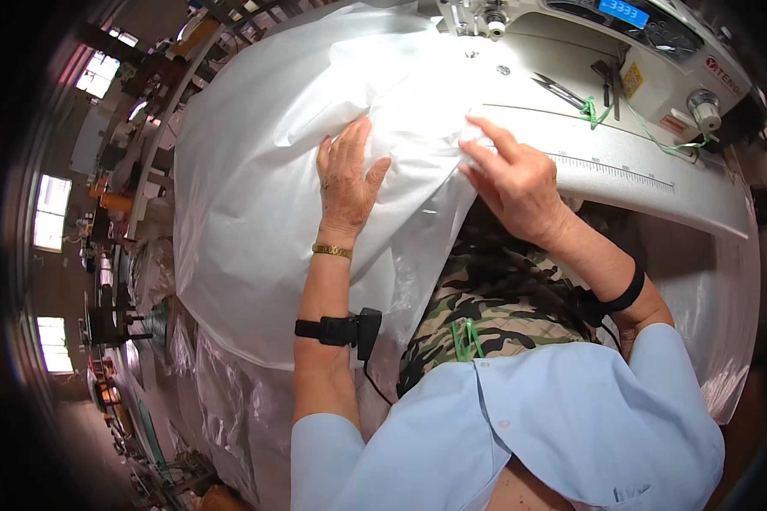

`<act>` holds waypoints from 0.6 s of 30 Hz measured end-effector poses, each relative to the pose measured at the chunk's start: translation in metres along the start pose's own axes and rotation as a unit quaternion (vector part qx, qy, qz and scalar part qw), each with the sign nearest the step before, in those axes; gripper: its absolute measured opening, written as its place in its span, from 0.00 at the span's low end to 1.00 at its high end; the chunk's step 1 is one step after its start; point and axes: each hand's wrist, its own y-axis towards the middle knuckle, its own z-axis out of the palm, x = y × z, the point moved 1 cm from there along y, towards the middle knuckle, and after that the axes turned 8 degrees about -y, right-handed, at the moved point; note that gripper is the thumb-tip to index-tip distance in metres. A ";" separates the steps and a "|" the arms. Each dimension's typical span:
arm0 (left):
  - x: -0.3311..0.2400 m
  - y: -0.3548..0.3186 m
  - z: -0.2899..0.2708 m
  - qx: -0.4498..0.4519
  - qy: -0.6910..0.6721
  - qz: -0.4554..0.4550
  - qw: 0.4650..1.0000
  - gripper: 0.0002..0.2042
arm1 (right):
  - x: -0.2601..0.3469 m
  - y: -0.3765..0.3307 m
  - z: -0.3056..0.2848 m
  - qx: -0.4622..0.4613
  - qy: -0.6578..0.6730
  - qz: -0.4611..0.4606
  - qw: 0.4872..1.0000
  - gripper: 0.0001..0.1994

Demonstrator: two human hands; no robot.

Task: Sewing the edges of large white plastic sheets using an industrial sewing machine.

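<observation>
The white translucent sheet (pixel 264 170) lay bunched over the sewing table (pixel 656 183) and spilled off its near edge toward your lap and down to your left. Your left hand (pixel 346 175) lay flat on the sheet, fingers spread and extended, palm pressing the material down rather than gripping it. Your right hand (pixel 513 175) was at a fold of the same sheet just beside the left; its fingertips (pixel 477 126) were curled onto the fold's edge, though whether they pinched it or merely pressed on it could not be told.

You wore a gold bracelet (pixel 332 250) on the left wrist and a black strap-on device (pixel 349 329) further up that forearm; a black band (pixel 626 294) sat on the right forearm. A camouflage-pattern garment (pixel 494 298) covered your lap, with a green clip (pixel 464 339) at its lower edge beside your light blue shirt (pixel 571 409).

Beyond the hands stood the sewing machine (pixel 656 60) with a blue display (pixel 624 12). Scissors (pixel 558 87) and green thread (pixel 590 109) lay on the table near it.
</observation>
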 end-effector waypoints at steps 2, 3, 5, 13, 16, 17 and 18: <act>-0.001 0.001 0.002 -0.012 0.009 0.006 1.000 0.33 | 0.008 -0.028 0.006 0.110 0.048 -0.151 0.981 0.11; -0.001 0.002 0.003 -0.012 0.007 0.014 1.000 0.33 | 0.018 -0.040 0.007 0.191 0.066 -0.185 0.962 0.09; -0.002 -0.001 0.002 -0.008 0.000 0.000 1.000 0.34 | 0.034 -0.067 0.014 0.301 0.087 -0.217 0.925 0.08; 0.004 -0.002 0.002 0.000 -0.017 0.007 1.000 0.34 | 0.048 -0.042 -0.043 0.195 0.281 -0.110 0.933 0.05; 0.004 -0.007 -0.004 0.003 -0.040 -0.003 0.999 0.35 | 0.014 -0.027 -0.104 0.088 0.354 -0.050 0.930 0.12; 0.006 -0.004 -0.004 0.004 -0.053 -0.007 0.999 0.35 | 0.003 -0.038 -0.107 0.133 0.341 -0.068 0.928 0.11; 0.009 -0.002 -0.004 0.006 -0.065 -0.014 0.998 0.35 | -0.007 -0.051 -0.106 0.178 0.329 -0.085 0.924 0.09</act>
